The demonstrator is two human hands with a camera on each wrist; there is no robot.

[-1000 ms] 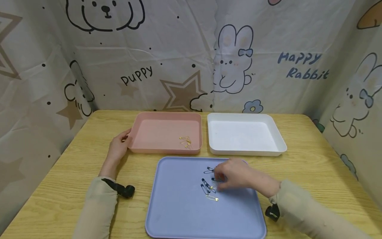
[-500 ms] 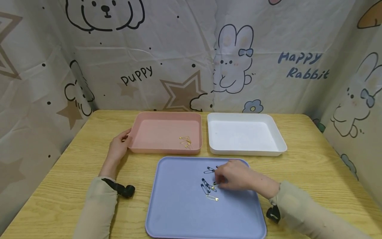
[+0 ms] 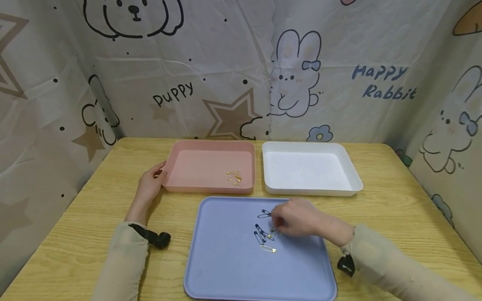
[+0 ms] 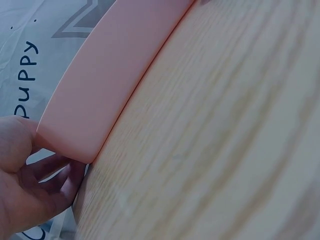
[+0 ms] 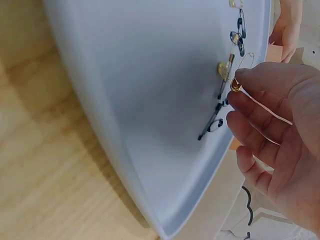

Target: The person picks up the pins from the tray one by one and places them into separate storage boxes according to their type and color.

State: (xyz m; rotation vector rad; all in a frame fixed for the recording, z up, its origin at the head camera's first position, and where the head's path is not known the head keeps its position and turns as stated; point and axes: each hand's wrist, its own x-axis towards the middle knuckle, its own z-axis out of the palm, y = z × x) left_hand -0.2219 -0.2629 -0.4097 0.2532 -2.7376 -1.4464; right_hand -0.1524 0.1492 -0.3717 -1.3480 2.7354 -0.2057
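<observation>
— Printed cloth (image 3: 233, 54) hangs beyond the worktop (image 3: 75, 234). Which step is this?

— Picking out, I'd judge. The right hand (image 3: 297, 217) has thumb and fingers pinched on a gold safety pin (image 5: 236, 86), over the blue tray (image 3: 233, 267). Whether it's quite free of its neighbours, I can't tell.

— And the next move?

— Probably lifting it clear of the black pins (image 3: 259, 229), then over to the pink tray (image 3: 199, 163), near the worktop's far edge, where gold pins (image 3: 239, 178) lie by the tray's near right corner.

— The left hand (image 3: 149, 184)?

— Clasped on the pink tray's left end. The white tray (image 3: 308, 167) sits just beside, towards the worktop's far right corner.
</observation>
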